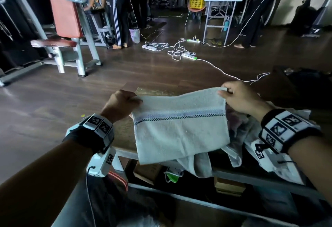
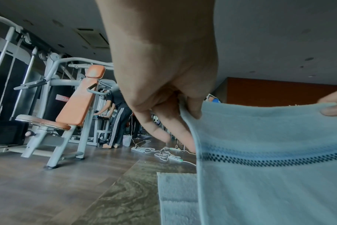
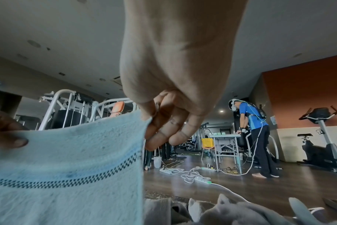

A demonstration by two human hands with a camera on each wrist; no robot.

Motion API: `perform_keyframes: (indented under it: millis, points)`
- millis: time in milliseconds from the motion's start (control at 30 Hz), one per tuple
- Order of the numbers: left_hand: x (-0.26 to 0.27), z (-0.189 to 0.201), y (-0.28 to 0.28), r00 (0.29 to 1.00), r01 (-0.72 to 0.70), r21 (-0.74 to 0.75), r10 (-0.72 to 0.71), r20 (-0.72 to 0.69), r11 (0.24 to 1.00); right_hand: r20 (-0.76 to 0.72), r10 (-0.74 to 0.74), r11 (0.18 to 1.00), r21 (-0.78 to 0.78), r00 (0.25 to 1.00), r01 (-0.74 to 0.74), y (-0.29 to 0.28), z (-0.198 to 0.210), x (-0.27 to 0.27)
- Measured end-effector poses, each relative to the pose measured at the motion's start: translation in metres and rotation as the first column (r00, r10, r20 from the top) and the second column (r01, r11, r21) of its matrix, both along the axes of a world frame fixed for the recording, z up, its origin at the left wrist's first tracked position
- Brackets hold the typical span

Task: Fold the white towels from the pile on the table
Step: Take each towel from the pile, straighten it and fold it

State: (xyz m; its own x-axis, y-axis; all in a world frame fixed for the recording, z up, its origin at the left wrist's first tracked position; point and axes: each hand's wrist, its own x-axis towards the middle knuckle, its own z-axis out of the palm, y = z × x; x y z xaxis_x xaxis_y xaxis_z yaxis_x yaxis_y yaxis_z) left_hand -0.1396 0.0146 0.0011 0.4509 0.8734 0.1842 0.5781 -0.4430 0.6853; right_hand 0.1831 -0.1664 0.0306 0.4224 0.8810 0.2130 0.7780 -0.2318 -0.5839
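Note:
A white towel [image 1: 179,129] with a blue and black chequered stripe hangs stretched above the table between both hands. My left hand [image 1: 122,104] pinches its upper left corner. My right hand [image 1: 239,97] pinches the upper right corner. In the left wrist view the left hand [image 2: 164,94] grips the towel [image 2: 269,167] at its edge, and a folded white towel [image 2: 175,197] lies on the table below. In the right wrist view the right hand [image 3: 173,106] holds the towel [image 3: 67,175] by thumb and fingers. The pile of towels [image 1: 239,133] lies crumpled on the table under my right wrist.
The table [image 1: 125,135] has a brown worn top and a metal frame, with boxes [image 1: 228,185] stored beneath. On the wooden floor beyond lie power strips and white cables [image 1: 181,52]. A gym machine with a red seat [image 1: 62,28] stands at left. People stand at the back.

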Motion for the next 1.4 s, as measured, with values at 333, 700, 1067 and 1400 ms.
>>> perform_keyframes:
  millis: [333,700,1067,1400]
  points:
    - [0.091,-0.059,0.126,0.986,-0.141,0.058,0.145,-0.08,0.988,0.098,-0.069,0.966,-0.243,0.993,0.091,0.163,-0.059,0.069]
    - [0.132,-0.129,0.146,0.933,0.058,0.055,-0.035,-0.359,0.997,0.133,0.084,0.886,-0.464,0.988,-0.013,0.198,-0.137,0.072]
    - [0.11,-0.077,0.119,0.912,0.066,-0.003,-0.062,-0.405,0.998,0.025,0.116,0.982,-0.154,0.993,-0.111,0.153,-0.099,0.062]
    - [0.05,-0.002,0.036,0.954,0.004,0.044,0.009,-0.299,0.999,0.13,0.259,0.956,0.106,0.957,-0.273,0.025,-0.042,0.033]
